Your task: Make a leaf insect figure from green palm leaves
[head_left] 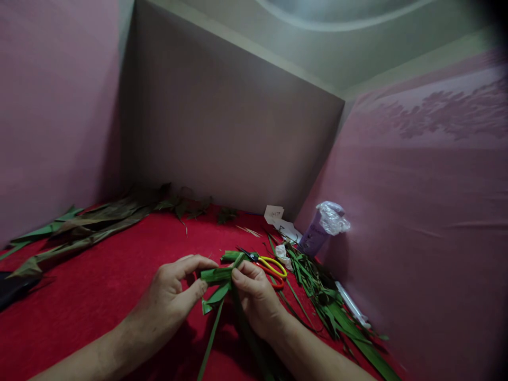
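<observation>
A folded green leaf strip [216, 275] lies between both hands over the red floor mat [99, 296]. My left hand [170, 299] pinches its left end between thumb and fingers. My right hand [257, 296] grips the right part of the fold, with long strip ends [210, 338] trailing down toward me. Just behind my right hand lie scissors [270, 266] with a yellow and a red handle, untouched.
A pile of cut green strips [325, 301] lies at the right along the pink wall. A purple cup covered with plastic wrap [319, 230] and white paper scraps [278, 217] stand behind it. Dried long leaves [87, 225] lie at the back left. A dark object [11, 288] sits at the left edge.
</observation>
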`<state>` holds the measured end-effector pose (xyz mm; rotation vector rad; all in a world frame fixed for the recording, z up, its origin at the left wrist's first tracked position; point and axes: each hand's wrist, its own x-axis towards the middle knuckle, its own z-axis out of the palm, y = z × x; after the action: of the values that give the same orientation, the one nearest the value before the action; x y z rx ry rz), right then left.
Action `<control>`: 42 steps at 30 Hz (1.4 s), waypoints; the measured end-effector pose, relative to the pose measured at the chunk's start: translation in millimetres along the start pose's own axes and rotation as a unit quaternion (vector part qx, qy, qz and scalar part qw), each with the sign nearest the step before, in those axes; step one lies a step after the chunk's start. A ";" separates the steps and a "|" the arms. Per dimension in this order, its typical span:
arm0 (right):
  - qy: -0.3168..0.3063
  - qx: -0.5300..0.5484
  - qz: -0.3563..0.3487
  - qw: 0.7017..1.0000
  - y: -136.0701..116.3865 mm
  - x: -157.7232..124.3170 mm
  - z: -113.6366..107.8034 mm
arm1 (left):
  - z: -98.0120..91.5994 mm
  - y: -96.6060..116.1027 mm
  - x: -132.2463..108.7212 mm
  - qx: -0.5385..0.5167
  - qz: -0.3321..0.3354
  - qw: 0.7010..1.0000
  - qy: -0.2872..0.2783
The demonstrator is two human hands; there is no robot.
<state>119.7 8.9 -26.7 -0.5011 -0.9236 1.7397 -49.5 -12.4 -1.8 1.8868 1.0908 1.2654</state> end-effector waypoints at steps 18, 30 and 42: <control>0.000 0.003 0.013 1.000 1.7 -0.4 -0.6 | -0.4 -5.1 0.7 -0.016 0.024 0.999 -0.014; -0.019 0.057 0.066 0.996 1.0 -2.9 1.2 | -0.2 -1.3 2.5 -0.137 -0.018 0.990 -0.021; -0.017 0.044 0.076 0.996 1.4 -2.5 0.5 | 1.0 0.4 2.9 -0.162 -0.031 0.986 -0.022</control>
<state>119.4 6.2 -27.7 -0.4964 -0.8471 1.9218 -47.8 -10.0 -0.6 1.6168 0.8553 1.2730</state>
